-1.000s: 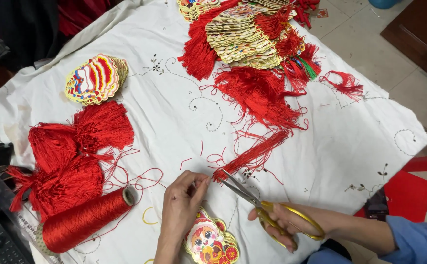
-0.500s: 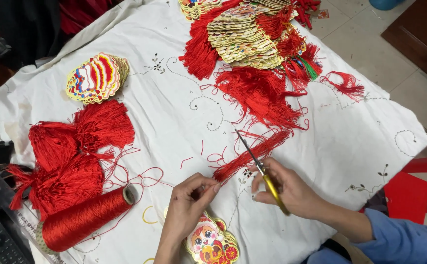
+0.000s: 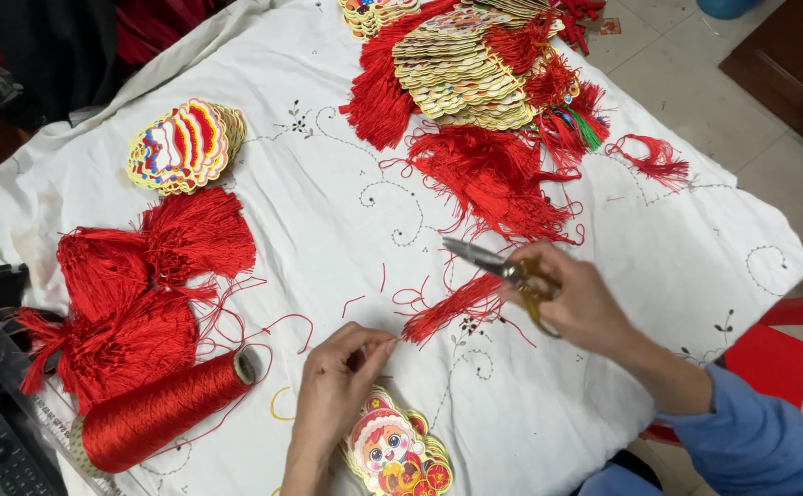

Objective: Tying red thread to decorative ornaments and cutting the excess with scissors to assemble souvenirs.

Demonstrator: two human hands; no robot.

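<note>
Change since the last half second: the right hand (image 3: pixel 578 298) has swung the scissors (image 3: pixel 503 269) from a steep, point-up attitude to nearly level, blades now aimed left and lying just above the loose red tassel (image 3: pixel 452 308). A second back they lay lower, below the tassel's root. Judgement: the tool has been brought round onto the tassel, so a trim at or near its upper end looks to be the step in hand; no cut is visible yet.

Tassel position: flat on the white embroidered cloth (image 3: pixel 328 202) covering the bench, slanting up to the right, its lower tip touching the left hand (image 3: pixel 342 377). It has barely moved.

Left hand: palm down, just left of the tassel's lower end, fingers (image 3: pixel 378 344) pinched on the thread at the tip. Wrist enters from the bottom edge.

Right hand: just right of the tassel's upper end, fingers clenched through the yellow scissor loops, blades slightly parted. Blue sleeve (image 3: pixel 760 441) runs off lower right.

Below the tassel, beside the left wrist, a stack of printed cartoon cut-outs (image 3: pixel 397 455). Well left of it, a red thread spool (image 3: pixel 158 413).
</note>
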